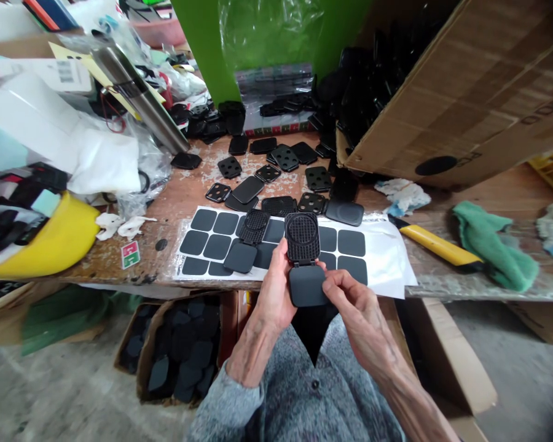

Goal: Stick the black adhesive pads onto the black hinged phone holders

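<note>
Grey knitted cardigan [332, 393] filled the bottom of my view, and just above it I held one hinged black piece [303, 261] over the table's edge. My left hand [274, 291] gripped it from below, its thumb against the lattice panel [301, 236], and my right hand [359, 316] pinched the square flap [308, 285] with bent fingers [334, 282]; neither hand was released. Holding it close to my body seemed to keep the hinge in plain sight and steady between both hands.

Directly beyond lay one white-backed sheet [387, 258] of black square pads [351, 242], with about a dozen showing; the exact count was hidden because a second hinged piece [247, 240] lay open across it. That sheet sat flat on the worn wooden table [142, 252], probably to keep it within easy reach. Farther off I could count about six loose black plates with four holes [284, 158], scattered among other dark pieces. To the right lay one yellow-handled utility knife [437, 244] and one green cloth [493, 252], while a cardboard box [179, 350] below the table held a heap of black pads.
</note>
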`<state>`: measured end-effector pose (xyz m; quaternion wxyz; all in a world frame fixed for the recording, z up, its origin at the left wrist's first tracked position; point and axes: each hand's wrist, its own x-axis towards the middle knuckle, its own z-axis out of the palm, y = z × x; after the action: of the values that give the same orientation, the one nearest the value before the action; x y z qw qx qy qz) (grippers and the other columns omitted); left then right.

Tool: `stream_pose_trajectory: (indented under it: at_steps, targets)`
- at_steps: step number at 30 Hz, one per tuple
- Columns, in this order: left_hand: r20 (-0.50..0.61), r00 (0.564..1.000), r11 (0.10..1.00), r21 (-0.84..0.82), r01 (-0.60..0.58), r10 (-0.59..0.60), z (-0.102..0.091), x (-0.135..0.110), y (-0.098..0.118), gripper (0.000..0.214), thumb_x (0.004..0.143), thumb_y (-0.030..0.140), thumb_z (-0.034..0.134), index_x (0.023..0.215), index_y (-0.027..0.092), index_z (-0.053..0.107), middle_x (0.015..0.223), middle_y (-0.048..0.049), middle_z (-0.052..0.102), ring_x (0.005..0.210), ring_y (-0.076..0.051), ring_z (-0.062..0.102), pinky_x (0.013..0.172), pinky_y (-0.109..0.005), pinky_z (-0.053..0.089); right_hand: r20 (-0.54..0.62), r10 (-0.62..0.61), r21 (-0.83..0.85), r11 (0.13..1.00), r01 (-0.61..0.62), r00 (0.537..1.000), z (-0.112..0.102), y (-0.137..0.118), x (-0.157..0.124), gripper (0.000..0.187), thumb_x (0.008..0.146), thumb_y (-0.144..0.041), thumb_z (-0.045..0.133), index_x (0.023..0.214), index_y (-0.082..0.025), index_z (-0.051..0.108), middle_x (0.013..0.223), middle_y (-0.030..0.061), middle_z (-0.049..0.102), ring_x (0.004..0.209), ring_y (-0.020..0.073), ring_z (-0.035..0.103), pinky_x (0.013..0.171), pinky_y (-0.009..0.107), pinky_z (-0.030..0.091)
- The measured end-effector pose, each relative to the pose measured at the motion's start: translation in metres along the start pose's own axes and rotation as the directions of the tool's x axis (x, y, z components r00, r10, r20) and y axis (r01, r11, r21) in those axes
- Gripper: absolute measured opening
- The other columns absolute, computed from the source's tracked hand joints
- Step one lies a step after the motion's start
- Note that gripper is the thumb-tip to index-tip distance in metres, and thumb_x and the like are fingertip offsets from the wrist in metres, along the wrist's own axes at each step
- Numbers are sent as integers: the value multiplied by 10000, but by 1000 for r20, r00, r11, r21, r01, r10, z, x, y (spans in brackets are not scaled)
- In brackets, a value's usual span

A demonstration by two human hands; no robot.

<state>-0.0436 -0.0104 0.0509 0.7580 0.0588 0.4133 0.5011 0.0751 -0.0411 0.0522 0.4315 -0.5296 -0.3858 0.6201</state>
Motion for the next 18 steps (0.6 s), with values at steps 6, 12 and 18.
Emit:
stream_pose_trajectory:
  at_steps: [6,12,18]
  targets:
    - [-2,1000,1000,-24,3,-3,1,-2,0,456,810,519,445,911,122,646,703,-61,671,665,-181,640,658,-284,507,12,-27,-50,998,27,1000,1,1,0,175,810,-342,531,720,-196,499,989,54,605,1116,209,485,975,374,310]
    - [-12,1000,998,-60,17,-18,2,-2,0,473,796,535,459,893,112,649,683,-64,666,671,-187,641,657,-285,507,21,-124,-169,978,126,992,-2,7,2,148,837,-317,498,744,-202,495,935,52,573,1119,194,496,928,335,378]
    - [-60,998,999,-44,4,-7,6,-3,-7,531,769,573,476,902,88,644,702,-87,667,660,-189,642,645,-285,505,-23,-336,-519,809,276,942,2,19,-1,92,839,-294,503,838,-216,454,894,45,536,927,186,558,774,331,460]
